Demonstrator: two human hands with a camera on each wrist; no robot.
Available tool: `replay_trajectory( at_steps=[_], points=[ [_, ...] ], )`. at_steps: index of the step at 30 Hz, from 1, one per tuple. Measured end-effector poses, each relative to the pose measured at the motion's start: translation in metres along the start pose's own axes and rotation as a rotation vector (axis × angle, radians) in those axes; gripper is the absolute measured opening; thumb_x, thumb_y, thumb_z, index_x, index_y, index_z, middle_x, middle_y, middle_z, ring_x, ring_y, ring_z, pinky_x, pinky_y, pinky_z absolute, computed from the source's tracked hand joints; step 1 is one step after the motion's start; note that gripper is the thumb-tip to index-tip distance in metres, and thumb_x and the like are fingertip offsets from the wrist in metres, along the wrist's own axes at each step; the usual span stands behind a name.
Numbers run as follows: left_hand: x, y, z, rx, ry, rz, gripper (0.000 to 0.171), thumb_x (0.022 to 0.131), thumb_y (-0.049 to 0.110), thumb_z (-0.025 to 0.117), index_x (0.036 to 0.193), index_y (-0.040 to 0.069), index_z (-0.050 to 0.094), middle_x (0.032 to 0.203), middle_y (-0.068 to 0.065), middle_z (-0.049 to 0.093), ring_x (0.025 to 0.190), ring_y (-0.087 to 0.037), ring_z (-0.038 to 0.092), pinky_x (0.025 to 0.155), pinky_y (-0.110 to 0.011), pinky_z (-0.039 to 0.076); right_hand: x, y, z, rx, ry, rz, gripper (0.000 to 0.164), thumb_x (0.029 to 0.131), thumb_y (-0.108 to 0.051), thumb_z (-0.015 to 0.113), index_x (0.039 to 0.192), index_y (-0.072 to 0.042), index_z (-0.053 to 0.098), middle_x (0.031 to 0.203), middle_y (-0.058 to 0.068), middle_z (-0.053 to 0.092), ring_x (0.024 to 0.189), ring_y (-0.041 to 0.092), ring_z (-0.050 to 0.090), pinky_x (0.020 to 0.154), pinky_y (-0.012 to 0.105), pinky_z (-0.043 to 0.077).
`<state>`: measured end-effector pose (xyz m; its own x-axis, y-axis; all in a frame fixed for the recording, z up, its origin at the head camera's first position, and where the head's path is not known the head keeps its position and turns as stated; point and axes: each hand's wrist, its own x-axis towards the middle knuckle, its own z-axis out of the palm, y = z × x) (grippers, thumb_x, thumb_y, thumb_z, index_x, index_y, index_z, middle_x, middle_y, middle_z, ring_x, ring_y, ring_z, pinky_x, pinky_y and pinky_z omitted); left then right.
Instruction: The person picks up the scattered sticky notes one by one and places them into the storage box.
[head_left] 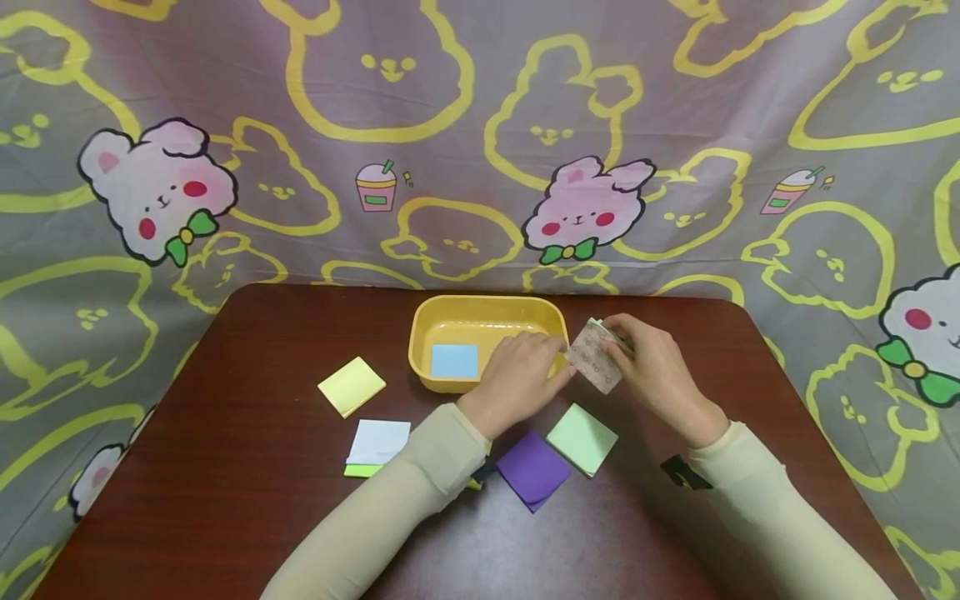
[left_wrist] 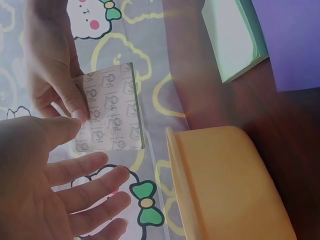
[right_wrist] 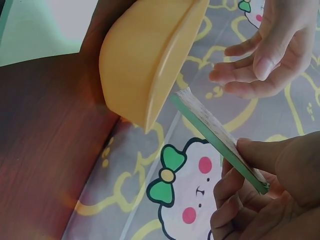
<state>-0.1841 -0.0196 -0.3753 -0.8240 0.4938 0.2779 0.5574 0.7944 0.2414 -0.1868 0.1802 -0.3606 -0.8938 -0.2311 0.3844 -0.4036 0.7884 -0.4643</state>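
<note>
My right hand point(head_left: 660, 371) pinches a sticky note pad point(head_left: 595, 357) between thumb and fingers, up off the table beside the basin. A small printed pattern covers the pad's pale face; in the right wrist view its side point(right_wrist: 215, 140) shows green. My left hand point(head_left: 522, 375) hangs over the right end of the yellow basin point(head_left: 422, 379). Its fingers point(left_wrist: 95, 182) are spread and loosely bent, holding nothing. In the right wrist view a gap parts them from the pad. A light blue sticky note pad point(head_left: 454, 362) lies inside the basin.
On the brown table point(head_left: 285, 333) lie a yellow pad point(head_left: 352, 387), a white pad point(head_left: 380, 440) over a bright green one, a purple pad point(head_left: 533, 472) and a light green pad point(head_left: 582, 439). A dark object point(head_left: 684, 472) sits by my right sleeve. Printed cloth hangs behind.
</note>
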Motion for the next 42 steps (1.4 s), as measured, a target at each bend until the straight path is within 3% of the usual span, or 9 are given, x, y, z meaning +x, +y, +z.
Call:
replay_trajectory(
  at_steps=[14,22,42],
  points=[
    [0.0,-0.008,-0.001,-0.029,0.018,-0.024,0.039,0.091,0.042,0.054,0.117,0.015,0.064,0.112,-0.001,0.066,0.104,-0.019,0.058,0.088,-0.036,0.044,0.004,-0.005,0.003,0.019,-0.003,-0.019,0.023,0.086,-0.01,0.064,0.107,-0.001,0.062,0.09,0.01,0.067,0.073,0.02,0.057,0.064,0.038,0.048],
    [-0.002,-0.016,-0.004,-0.014,0.037,-0.045,0.038,0.091,0.046,0.052,0.111,0.015,0.063,0.104,0.0,0.067,0.097,-0.019,0.059,0.084,-0.035,0.046,0.006,-0.008,0.006,0.035,-0.018,0.001,0.023,0.087,-0.012,0.064,0.107,-0.002,0.062,0.09,0.01,0.067,0.074,0.02,0.057,0.065,0.038,0.048],
    [-0.005,-0.025,-0.007,-0.041,0.03,-0.079,0.039,0.091,0.044,0.054,0.112,0.014,0.064,0.106,-0.002,0.068,0.095,-0.02,0.059,0.082,-0.036,0.046,0.014,-0.01,0.015,0.061,0.006,-0.011,0.021,0.088,-0.011,0.062,0.106,-0.002,0.062,0.089,0.01,0.066,0.074,0.019,0.057,0.063,0.036,0.049]
  ],
)
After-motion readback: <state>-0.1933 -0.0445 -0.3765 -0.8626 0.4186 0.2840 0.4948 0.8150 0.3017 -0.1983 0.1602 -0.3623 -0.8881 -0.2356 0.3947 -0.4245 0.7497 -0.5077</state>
